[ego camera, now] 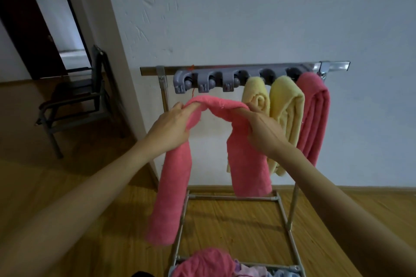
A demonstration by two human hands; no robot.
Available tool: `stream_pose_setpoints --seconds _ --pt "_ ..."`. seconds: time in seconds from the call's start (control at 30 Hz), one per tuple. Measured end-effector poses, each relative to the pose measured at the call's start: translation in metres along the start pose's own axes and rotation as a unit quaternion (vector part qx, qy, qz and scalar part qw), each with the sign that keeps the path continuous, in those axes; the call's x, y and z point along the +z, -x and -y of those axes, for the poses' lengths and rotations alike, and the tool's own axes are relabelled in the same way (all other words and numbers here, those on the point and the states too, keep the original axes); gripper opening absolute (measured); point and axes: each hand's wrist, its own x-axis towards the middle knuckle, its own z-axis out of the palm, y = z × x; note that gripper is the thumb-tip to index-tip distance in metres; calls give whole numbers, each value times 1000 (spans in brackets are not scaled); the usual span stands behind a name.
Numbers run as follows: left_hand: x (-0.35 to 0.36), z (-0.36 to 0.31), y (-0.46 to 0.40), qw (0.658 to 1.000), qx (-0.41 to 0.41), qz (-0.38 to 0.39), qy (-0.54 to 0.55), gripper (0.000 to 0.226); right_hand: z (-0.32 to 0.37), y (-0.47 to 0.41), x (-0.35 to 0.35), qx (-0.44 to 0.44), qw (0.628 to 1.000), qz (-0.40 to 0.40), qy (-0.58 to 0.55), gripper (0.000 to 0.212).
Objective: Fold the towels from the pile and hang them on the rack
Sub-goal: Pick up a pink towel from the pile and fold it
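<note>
Below the rack (pixel 243 67), pink towel (pixel 216 105) pinched by left hand (pixel 171 126) and right hand (pixel 263 128), uneven ends likely to slide off.

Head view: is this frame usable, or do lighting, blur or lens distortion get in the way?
Head view: usable. Light is dim and bluish, with no glare. Wide-angle distortion bows the forearms and tilts the doorway. The rack and the hung towels are fairly sharp. The pink towel, gripped by the left hand and right hand, looks slightly soft. The pile is cropped.
</note>
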Motion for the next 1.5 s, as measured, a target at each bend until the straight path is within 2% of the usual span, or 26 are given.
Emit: stream_pose_setpoints --seconds 0.1,0.2,0.3,0.43,0.53,0.67,1.07,1.33,1.5 --pt "-11 3 -27 1000 12 -7 -16 83 6 -12 6 -20 998 27 59 62" --pt "-16 6 -53 999 17 -1 -39 85 7 -25 12 -13 997 29 64 63" --pt "-16 8 -76 998 35 -8 -48 87 10 -41 9 12 999 -3 45 57" --pt "-17 2 -104 996 44 -28 -68 79 6 -58 6 39 996 -58 61 58" --pt "-15 -6 -119 995 50 -32 -75 77 4 -67 3 98 990 -83 61 53" --pt "-6 -15 -134 994 58 -54 -74 77 3 -73 4 131 983 -105 70 59" --pt "33 -16 -140 993 96 -65 -32 78 -8 -75 33 172 976 -63 120 56" --pt "58 -19 -123 993 107 -33 -25 84 -13 -53 52 163 977 -11 136 66" --pt "79 -11 -108 990 131 -51 -24 67 -25 -41 67 141 978 52 144 56"
